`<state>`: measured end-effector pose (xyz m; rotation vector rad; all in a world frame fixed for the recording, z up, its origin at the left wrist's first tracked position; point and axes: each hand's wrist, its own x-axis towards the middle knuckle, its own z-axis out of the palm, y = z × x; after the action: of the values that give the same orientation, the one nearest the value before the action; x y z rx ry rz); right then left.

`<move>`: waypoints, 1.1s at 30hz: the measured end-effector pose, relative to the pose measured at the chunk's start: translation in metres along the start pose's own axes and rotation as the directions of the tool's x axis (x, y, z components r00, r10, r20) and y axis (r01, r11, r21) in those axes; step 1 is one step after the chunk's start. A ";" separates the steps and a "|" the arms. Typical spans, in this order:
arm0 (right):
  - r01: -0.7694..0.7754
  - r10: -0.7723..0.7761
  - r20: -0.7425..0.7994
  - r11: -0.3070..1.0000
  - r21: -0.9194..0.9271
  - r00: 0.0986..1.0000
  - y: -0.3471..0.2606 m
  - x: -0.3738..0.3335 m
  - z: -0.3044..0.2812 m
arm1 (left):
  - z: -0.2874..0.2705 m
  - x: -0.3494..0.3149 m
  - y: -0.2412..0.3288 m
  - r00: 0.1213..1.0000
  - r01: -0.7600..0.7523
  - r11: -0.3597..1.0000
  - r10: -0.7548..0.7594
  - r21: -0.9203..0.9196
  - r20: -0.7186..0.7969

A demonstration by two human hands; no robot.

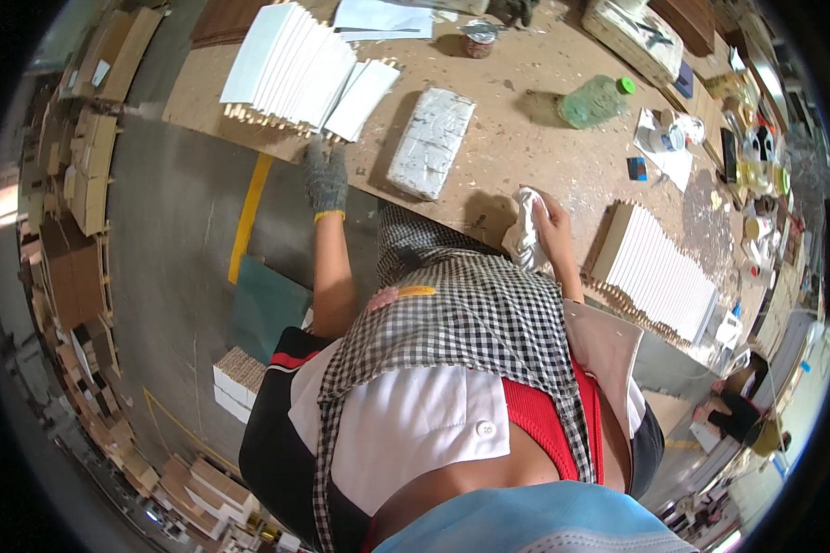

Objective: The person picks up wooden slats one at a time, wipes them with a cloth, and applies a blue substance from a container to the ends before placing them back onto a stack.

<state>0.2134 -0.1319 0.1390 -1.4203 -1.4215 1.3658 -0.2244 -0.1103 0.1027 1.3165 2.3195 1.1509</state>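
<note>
My left hand (326, 181), in a grey knitted glove, reaches to the table's front edge. Its outstretched fingers meet the near end of the white panels; a firm grip cannot be made out. Just ahead of it, a narrow white panel (363, 100) leans apart from a row of white panels (281, 66) with bare wood-coloured ends. My bare right hand (553, 230) is closed around a crumpled white cloth (525, 230) at the table edge. Between my hands lies a white, paint-smeared block (431, 143).
A second row of white panels (659, 272) stands right of my right hand. Farther back are a green-capped bottle (595, 101), a small jar (479, 39) and a white cup (666, 138). Another person's gloved hand (513, 11) shows at the far edge. A green board (266, 304) is at lower left.
</note>
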 end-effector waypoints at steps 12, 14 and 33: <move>-0.060 0.063 -0.136 0.998 0.023 0.989 0.008 -0.048 -0.022 | 0.066 0.056 0.078 0.972 -0.234 0.603 0.125 0.762 0.200; -0.080 0.084 -0.182 0.996 0.032 0.980 0.011 -0.055 -0.025 | 0.067 0.064 0.064 0.985 -0.169 0.610 0.131 0.774 0.112; -0.675 0.255 -0.670 0.548 -0.494 0.697 0.055 -0.125 -0.017 | 0.231 -0.208 0.242 -0.019 -0.529 0.694 0.566 -0.489 0.824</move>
<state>0.2622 -0.2583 0.1144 -2.6528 -1.2377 0.5277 0.1688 -0.0898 0.0919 2.1619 0.7618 0.1648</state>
